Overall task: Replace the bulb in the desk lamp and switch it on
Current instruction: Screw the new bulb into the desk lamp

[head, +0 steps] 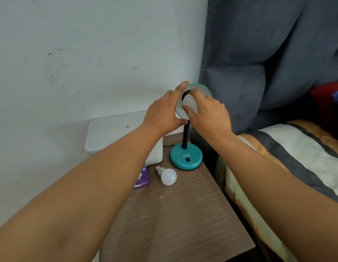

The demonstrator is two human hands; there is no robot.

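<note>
A teal desk lamp stands at the back of a wooden bedside table, its round base (186,157) carrying a black switch and a black flexible neck. The lamp's shade (203,90) faces me. My left hand (164,112) grips the shade's left rim, index finger over the top edge. My right hand (206,110) has its fingers closed around a white bulb (189,102) that sits inside the shade. A second white bulb (168,176) lies loose on the table in front of the base, its screw cap pointing back left.
A purple bulb box (142,178) lies left of the loose bulb. A white box-shaped appliance (111,133) stands behind it against the wall. The wooden table (174,224) stretches toward me. A bed with a striped cover (296,152) and grey headboard adjoins on the right.
</note>
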